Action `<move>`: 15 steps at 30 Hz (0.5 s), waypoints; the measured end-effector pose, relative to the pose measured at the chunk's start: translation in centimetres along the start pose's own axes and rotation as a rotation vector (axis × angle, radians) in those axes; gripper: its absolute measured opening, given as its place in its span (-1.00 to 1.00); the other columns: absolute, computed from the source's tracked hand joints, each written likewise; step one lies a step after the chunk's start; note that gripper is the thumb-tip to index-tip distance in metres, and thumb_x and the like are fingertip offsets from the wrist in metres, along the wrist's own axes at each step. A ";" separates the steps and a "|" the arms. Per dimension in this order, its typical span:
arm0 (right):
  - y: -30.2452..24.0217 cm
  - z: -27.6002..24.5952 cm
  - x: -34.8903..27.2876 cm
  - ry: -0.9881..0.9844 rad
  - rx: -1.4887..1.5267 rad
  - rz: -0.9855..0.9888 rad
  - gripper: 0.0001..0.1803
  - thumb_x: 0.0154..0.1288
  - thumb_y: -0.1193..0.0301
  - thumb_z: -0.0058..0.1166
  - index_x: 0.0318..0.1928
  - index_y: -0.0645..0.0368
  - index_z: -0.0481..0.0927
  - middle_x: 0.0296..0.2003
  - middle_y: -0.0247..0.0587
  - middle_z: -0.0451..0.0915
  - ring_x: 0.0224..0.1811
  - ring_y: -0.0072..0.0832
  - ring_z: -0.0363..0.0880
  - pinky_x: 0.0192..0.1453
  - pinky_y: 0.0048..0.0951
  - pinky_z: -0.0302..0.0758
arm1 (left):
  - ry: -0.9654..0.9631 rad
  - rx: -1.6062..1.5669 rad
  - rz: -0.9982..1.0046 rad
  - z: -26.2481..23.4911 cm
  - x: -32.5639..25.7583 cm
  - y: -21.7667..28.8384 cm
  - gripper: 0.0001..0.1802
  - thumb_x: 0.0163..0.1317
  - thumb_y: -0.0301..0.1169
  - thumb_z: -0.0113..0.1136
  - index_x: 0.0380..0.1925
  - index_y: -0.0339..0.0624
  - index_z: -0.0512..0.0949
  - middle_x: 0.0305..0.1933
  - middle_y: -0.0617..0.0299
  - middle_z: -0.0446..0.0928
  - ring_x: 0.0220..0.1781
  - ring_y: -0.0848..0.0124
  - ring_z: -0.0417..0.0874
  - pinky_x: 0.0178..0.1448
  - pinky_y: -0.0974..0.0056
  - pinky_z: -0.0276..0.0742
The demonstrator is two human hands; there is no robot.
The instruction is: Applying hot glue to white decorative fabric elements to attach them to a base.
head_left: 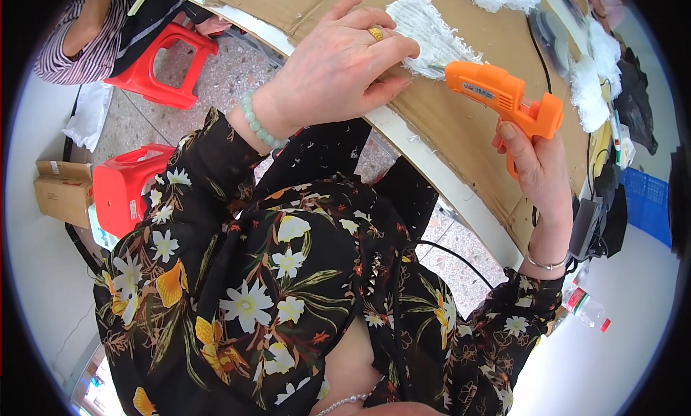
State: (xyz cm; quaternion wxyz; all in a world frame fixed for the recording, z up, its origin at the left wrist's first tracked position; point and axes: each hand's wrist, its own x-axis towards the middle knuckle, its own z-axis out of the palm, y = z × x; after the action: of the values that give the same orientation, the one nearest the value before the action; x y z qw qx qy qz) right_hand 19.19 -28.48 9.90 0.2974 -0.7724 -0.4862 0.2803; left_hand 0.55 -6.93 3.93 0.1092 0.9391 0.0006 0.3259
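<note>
My right hand (534, 160) is closed round the handle of an orange glue gun (489, 88). The gun's nozzle end points left, at the lower edge of a flat, shaggy white fibre piece (428, 31). That piece lies on brown cardboard. My left hand (338, 63) hovers by the piece's left side, fingers bent and spread, thumb apart from the index finger. The left fingertips overlap the edge of the white piece; whether they press on it is hard to see. No object shows between finger and thumb.
Cardboard (461, 132) covers the white-edged table. Fluffy white clumps (594, 92) lie at the far right, beside a black cable (538, 49). Red stools (133, 189) and a carton (65, 193) stand at left, near another person's arm (88, 20). A plastic bottle (586, 308) is at lower right.
</note>
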 end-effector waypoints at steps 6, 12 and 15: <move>-0.4 0.3 0.0 0.054 0.005 -0.005 -0.67 0.35 0.24 0.11 -0.07 0.26 0.49 -0.52 -0.34 0.52 -0.49 -0.59 0.41 -0.34 -0.52 0.36 | -0.014 0.011 0.007 -0.4 0.1 0.1 -0.61 0.04 -0.36 0.33 -0.08 -0.07 0.53 -0.31 0.24 0.61 0.10 0.23 0.54 0.39 -0.04 0.23; -0.2 0.5 0.0 0.075 0.022 0.000 -0.65 0.34 0.24 0.11 -0.05 0.26 0.48 -0.53 -0.35 0.51 -0.51 -0.59 0.40 -0.36 -0.52 0.36 | -0.059 -0.045 -0.009 -0.2 0.5 -0.4 -0.62 0.05 -0.38 0.30 -0.08 -0.10 0.52 -0.31 0.24 0.62 0.08 0.22 0.55 0.40 -0.03 0.21; -0.3 0.9 0.5 0.022 0.026 0.017 -0.63 0.38 0.23 0.08 0.00 0.26 0.45 -0.46 -0.35 0.51 -0.44 -0.60 0.42 -0.31 -0.53 0.37 | -0.118 -0.111 -0.050 -0.4 0.2 -1.3 -0.60 0.06 -0.39 0.28 -0.05 -0.11 0.51 -0.26 0.22 0.63 0.08 0.23 0.56 0.40 -0.03 0.21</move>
State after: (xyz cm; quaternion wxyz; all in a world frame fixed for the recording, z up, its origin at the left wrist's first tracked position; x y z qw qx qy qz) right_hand 18.57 -27.78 9.44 0.3105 -0.7757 -0.4725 0.2805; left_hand 0.55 -5.61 4.04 0.1691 0.9489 -0.0004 0.2665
